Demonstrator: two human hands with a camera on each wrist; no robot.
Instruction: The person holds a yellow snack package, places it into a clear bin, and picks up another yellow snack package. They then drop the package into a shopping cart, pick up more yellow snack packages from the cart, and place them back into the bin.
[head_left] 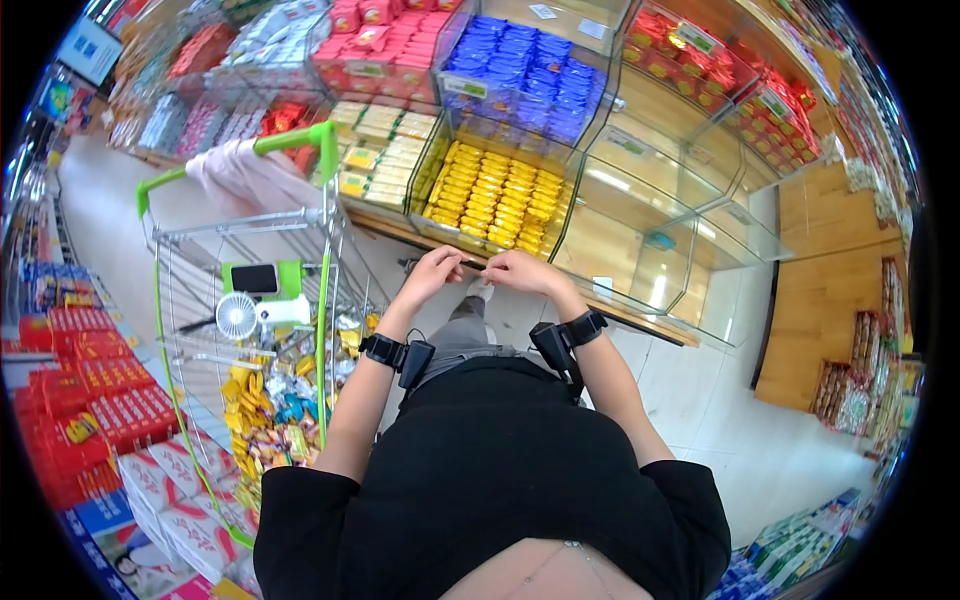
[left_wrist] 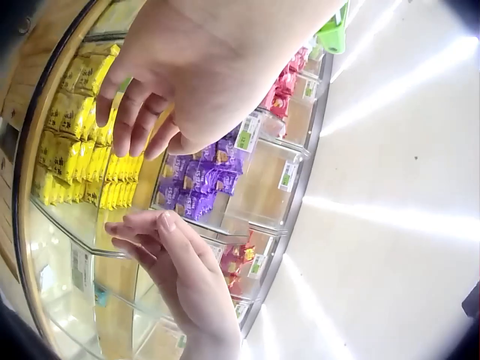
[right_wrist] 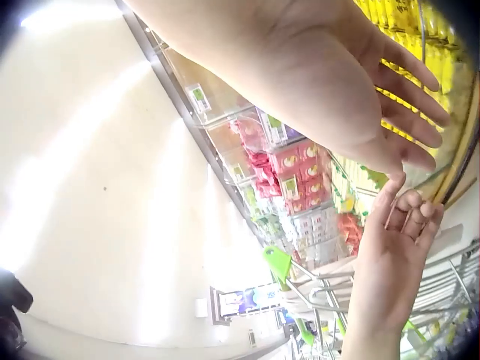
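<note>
My left hand (head_left: 435, 274) and right hand (head_left: 524, 273) are held close together in front of my body, with bare, loosely bent fingers and nothing in them. Just beyond them, in the head view, is a clear-walled bin of yellow-wrapped packets (head_left: 492, 197). In the left wrist view the left hand (left_wrist: 184, 82) hangs above the right hand (left_wrist: 184, 274), palms showing. From the right wrist, the right hand (right_wrist: 352, 90) spreads its fingers before the yellow packets (right_wrist: 397, 19), and the left hand (right_wrist: 394, 262) is right below.
At the left stands a shopping cart (head_left: 325, 250) with a pink cloth (head_left: 250, 178), a phone (head_left: 254, 279), a small white fan (head_left: 238, 316) and many wrapped sweets (head_left: 290, 410). Blue packets (head_left: 520, 75) fill a higher bin. Clear bins (head_left: 630, 235) and a wooden cabinet (head_left: 825, 300) lie right.
</note>
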